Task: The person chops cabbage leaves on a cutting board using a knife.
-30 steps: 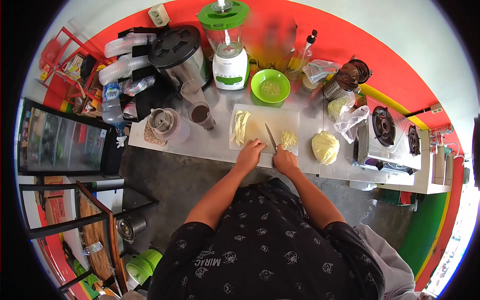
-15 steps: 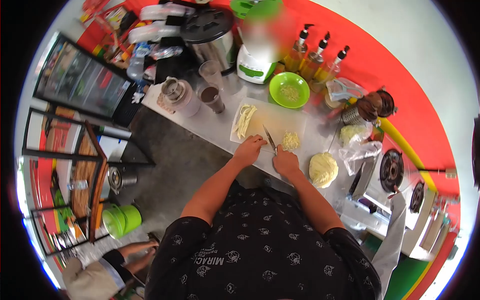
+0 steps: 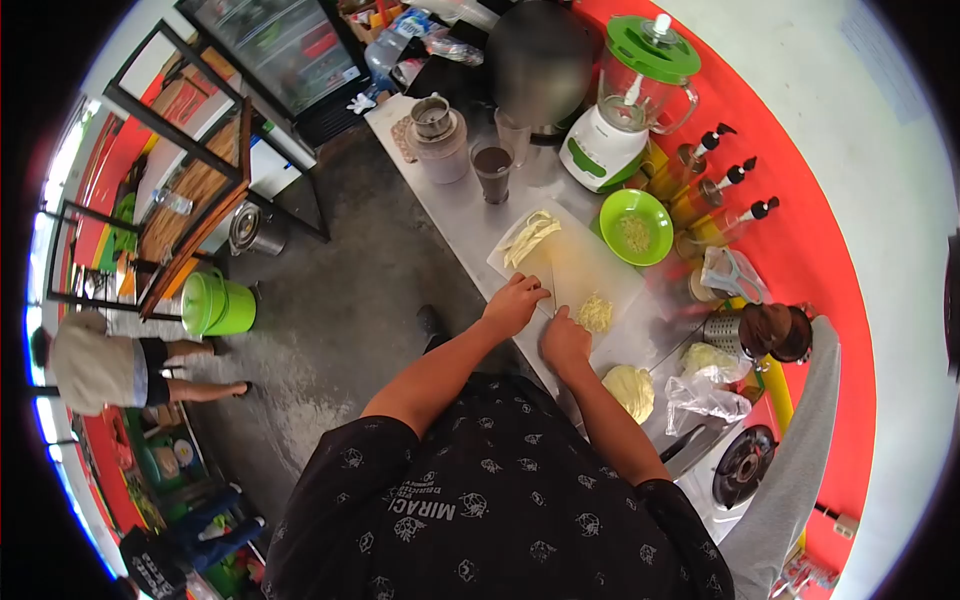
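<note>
My right hand (image 3: pixel 567 342) is wrapped round the handle of a knife (image 3: pixel 554 293), whose thin blade points away from me over a white cutting board (image 3: pixel 590 262). Just left of the blade, my left hand (image 3: pixel 516 304) is closed with its fingertips down at the board; whatever they pinch is too small to make out. Pale cabbage strips (image 3: pixel 531 239) lie at the board's far left corner. Finely cut cabbage (image 3: pixel 596 313) is piled right of the knife. A larger piece of cabbage (image 3: pixel 629 392) sits on the counter near my right forearm.
Behind the board stand a green bowl (image 3: pixel 622 250) with shreds inside, a blender (image 3: pixel 610 140) and several pump bottles (image 3: pixel 690 168). Dark-filled cup (image 3: pixel 493 172) and pink-white container (image 3: pixel 440 155) are at left. A gas burner (image 3: pixel 745 465) is at right. Two people are at far left.
The whole view has turned, so the counter runs more steeply and the blender shows clearly. My left hand is nearer the knife, and the blade is seen more edge-on. Another person has come into view.
</note>
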A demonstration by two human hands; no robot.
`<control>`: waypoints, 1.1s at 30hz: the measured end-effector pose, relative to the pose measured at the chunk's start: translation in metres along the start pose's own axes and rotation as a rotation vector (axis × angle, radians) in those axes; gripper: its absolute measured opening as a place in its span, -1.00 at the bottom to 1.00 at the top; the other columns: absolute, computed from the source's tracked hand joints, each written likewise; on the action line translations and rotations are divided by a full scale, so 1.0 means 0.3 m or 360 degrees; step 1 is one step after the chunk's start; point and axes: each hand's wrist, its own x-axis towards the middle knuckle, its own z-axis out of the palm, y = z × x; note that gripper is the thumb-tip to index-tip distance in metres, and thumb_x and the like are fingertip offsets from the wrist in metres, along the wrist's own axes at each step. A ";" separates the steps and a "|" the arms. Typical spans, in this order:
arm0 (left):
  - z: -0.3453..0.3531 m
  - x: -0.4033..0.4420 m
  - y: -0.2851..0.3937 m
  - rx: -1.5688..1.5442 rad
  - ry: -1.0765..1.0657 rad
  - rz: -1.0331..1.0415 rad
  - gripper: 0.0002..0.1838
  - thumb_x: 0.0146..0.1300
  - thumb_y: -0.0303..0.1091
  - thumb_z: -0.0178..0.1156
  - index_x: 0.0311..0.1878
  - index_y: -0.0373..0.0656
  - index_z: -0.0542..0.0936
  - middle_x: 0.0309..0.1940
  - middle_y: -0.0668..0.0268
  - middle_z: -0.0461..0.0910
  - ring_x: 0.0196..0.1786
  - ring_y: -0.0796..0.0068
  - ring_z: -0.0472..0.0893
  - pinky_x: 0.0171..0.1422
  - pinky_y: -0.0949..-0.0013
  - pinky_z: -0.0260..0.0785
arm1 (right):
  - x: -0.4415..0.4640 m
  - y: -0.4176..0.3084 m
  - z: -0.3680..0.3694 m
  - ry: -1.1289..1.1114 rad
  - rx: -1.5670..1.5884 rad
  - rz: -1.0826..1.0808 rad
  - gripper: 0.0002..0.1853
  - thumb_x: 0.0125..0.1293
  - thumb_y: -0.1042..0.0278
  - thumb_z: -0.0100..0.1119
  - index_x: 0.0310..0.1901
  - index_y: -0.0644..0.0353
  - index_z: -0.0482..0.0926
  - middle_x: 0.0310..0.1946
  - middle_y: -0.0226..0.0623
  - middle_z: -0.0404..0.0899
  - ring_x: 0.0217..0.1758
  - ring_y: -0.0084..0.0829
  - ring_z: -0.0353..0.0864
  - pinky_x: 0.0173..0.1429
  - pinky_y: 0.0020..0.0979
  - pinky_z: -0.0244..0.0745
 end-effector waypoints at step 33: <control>0.024 0.001 0.003 -0.0416 0.0104 -0.0254 -0.75 0.25 -0.59 0.18 -0.06 -0.11 0.71 -0.16 0.19 0.56 -0.01 0.10 0.54 0.13 0.15 0.43 | 0.041 0.015 0.038 -0.0055 0.0062 -0.0164 -0.70 0.29 0.43 0.07 -0.01 0.41 0.34 -0.23 0.23 0.70 -0.12 0.15 0.76 0.02 0.03 0.63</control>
